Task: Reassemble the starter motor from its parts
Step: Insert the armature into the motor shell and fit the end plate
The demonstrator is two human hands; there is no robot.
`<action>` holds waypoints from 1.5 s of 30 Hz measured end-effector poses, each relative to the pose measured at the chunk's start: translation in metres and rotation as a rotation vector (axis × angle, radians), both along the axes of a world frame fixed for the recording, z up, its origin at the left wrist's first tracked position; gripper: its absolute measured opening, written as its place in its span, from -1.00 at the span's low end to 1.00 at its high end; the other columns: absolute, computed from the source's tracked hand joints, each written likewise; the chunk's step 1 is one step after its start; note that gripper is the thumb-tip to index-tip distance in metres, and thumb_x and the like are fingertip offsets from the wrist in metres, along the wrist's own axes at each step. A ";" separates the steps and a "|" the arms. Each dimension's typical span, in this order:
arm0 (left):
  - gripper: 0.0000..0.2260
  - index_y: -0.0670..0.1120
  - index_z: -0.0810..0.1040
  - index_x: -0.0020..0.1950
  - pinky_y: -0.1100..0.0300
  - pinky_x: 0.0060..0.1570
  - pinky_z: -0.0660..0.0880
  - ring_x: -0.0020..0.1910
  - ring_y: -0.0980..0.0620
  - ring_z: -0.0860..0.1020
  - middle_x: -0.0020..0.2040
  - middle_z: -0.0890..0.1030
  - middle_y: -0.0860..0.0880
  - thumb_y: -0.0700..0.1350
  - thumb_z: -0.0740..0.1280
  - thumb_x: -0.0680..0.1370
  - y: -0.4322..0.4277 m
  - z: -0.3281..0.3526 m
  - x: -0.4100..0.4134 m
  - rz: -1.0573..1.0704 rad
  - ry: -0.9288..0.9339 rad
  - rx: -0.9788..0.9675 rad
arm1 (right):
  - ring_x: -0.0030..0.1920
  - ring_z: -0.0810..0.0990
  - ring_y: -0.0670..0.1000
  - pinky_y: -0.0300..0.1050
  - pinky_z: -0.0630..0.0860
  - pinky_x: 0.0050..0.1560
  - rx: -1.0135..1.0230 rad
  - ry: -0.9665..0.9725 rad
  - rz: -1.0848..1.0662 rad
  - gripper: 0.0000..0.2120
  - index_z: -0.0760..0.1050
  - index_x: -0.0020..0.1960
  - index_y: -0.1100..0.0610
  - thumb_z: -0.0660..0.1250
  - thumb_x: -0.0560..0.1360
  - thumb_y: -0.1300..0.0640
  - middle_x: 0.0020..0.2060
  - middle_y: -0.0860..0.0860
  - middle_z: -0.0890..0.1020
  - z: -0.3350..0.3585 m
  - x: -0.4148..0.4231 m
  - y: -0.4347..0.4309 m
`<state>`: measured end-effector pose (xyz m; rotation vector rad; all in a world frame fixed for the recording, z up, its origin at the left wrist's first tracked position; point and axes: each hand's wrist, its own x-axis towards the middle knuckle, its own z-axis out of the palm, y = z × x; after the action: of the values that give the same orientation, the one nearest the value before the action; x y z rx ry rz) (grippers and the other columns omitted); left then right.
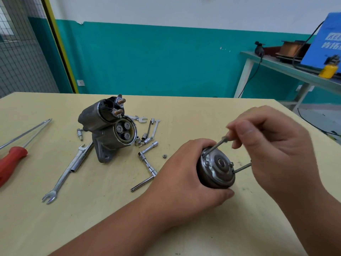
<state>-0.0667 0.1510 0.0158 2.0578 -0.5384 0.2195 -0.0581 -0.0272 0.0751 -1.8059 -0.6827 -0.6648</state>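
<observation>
Left hand grips motor body, mostly hiding it; right hand pinches through-bolt.

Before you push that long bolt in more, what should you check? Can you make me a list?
1. Motor body steady: the left hand grips it. Ok.
2. Long bolt held: the right hand pinches it, with its tip at the edge of the end cap. Ok.
3. Long bolt lined up with its hole: too small to see. Cannot tell.
4. Second bolt fully in: it sticks far out of the end cap. Not ok.
5. Gear housing ready: it lies on the table with three gears showing. Ok.
</observation>
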 end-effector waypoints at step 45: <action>0.20 0.52 -0.29 0.61 0.03 0.25 0.61 0.25 0.17 0.52 0.41 0.28 0.18 0.05 0.60 0.38 0.019 0.012 -0.001 0.047 -0.337 0.034 | 0.35 0.52 -0.25 0.01 0.52 0.28 -0.452 0.369 0.131 -0.08 0.16 0.53 -0.49 0.46 0.25 -0.50 0.38 -0.37 0.49 -0.007 -0.001 0.016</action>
<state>-0.0674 0.1704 0.0280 2.0792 -0.7015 0.5962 -0.0595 -0.0116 0.0681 -2.1977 -0.7277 -0.0787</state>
